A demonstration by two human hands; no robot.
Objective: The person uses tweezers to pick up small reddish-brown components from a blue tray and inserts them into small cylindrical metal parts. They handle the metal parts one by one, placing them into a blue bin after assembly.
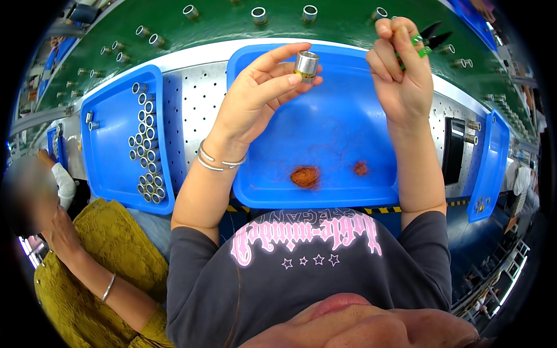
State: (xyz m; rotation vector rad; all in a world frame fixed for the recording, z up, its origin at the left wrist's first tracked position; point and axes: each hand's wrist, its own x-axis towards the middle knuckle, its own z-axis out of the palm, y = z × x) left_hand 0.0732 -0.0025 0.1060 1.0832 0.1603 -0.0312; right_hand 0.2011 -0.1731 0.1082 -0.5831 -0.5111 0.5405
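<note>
My left hand (255, 93) grips a short silver metal sleeve (306, 62) between thumb and fingers, above the far part of a blue tray (325, 116). A gold-coloured band runs round the sleeve's lower part. Farther right, my right hand (401, 69) is closed round a small green-handled tool (425, 51) with dark, blade-like ends pointing to the right; its exact kind is not clear. Behind the fingertips of that hand stands another metal sleeve (380, 13) on the green surface. In the tray lie two clumps of reddish-brown fibres, a larger clump (305, 176) and a smaller clump (361, 168).
A blue tray (110, 156) on the left holds several metal sleeves in rows. More sleeves stand along the green conveyor-like surface (226, 26) at the back. On the right are a black box-like object (454, 148) and another blue tray (490, 156). A person (98, 249) sits close on my left.
</note>
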